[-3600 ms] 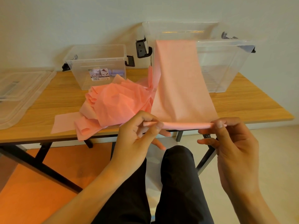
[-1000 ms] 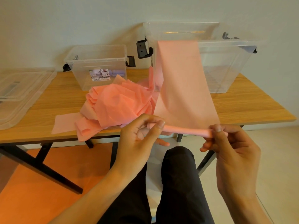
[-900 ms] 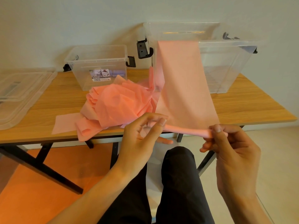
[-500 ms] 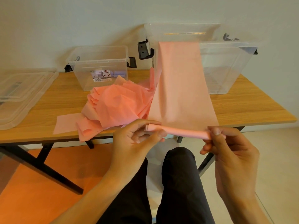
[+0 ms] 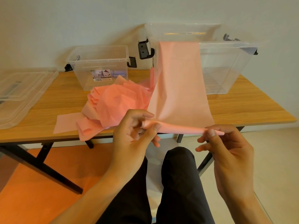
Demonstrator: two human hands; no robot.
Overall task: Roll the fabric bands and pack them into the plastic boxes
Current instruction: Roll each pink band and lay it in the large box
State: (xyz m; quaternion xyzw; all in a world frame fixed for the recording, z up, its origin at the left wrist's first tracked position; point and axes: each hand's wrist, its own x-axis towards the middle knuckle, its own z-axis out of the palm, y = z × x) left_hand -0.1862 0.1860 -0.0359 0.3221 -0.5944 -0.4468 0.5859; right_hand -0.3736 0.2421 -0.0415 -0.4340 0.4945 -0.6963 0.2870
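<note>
Over at the far left of the wooden table [image 5: 242, 107], a stack of clear lids [image 5: 19, 94] lies flat. Next along, near the wall, stands the small plastic box [image 5: 100, 68], open-topped, with a label on its front and something pale purple showing through the wall beside it (too blurred to name). In front of it a crumpled heap of pink fabric [image 5: 116, 104] spreads to the near edge, one flat end trailing left.

The left hand [image 5: 134, 136] is held just off the table edge, thumb and fingers curled and pinching the left end of a thin rolled end [image 5: 181, 127]. From that roll the pink fabric band [image 5: 179, 88] runs up taut and flat, and drapes over the front rim of the large plastic box [image 5: 226, 67], which stands on the right half of the table with black latches at its sides. The right hand [image 5: 226, 146] pinches the roll's right tip between thumb and forefinger, other fingers loosely bent below. Both hands hover above the person's dark trousers [image 5: 178, 183]
</note>
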